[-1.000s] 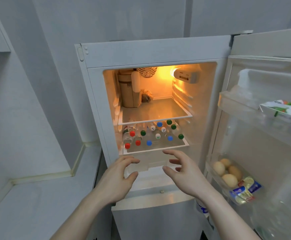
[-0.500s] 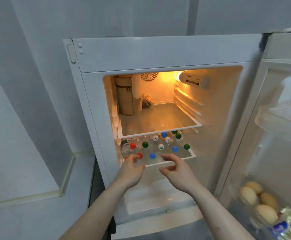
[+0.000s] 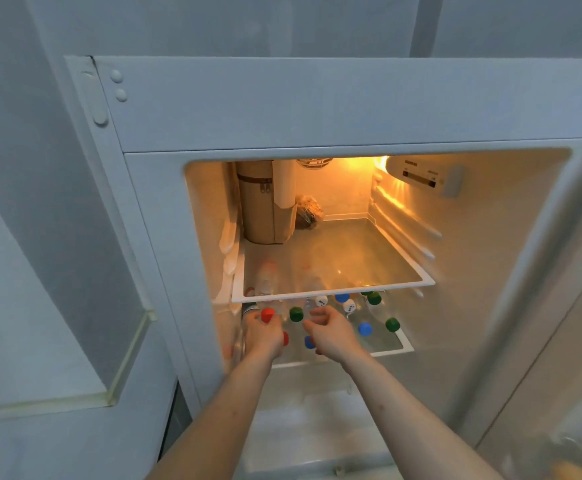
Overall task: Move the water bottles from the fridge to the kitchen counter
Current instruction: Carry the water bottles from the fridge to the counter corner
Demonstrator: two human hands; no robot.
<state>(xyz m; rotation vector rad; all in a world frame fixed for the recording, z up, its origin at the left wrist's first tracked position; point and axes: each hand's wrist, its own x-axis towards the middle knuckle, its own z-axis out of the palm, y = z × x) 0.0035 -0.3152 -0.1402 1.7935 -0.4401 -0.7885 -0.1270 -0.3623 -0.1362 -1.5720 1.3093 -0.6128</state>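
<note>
Clear plastic water bottles (image 3: 365,329) with red, green, blue and white caps stand crowded on the white fridge's (image 3: 282,105) lower shelf, under a glass upper shelf (image 3: 334,296) holding a tan zippered pouch (image 3: 260,202). Left hand (image 3: 263,332) curls round a red-capped bottle (image 3: 267,315); right hand (image 3: 331,332) hovers among the caps, fingers loosely bent, holding nothing.

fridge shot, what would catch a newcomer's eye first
The orange glow of the lamp at the top back of the open fridge draws the eye first. Below it, a cluster of water bottles with red, green, blue and white caps fills the lower shelf under the glass shelf. The left hand and right hand reach in among the front bottles.
</note>
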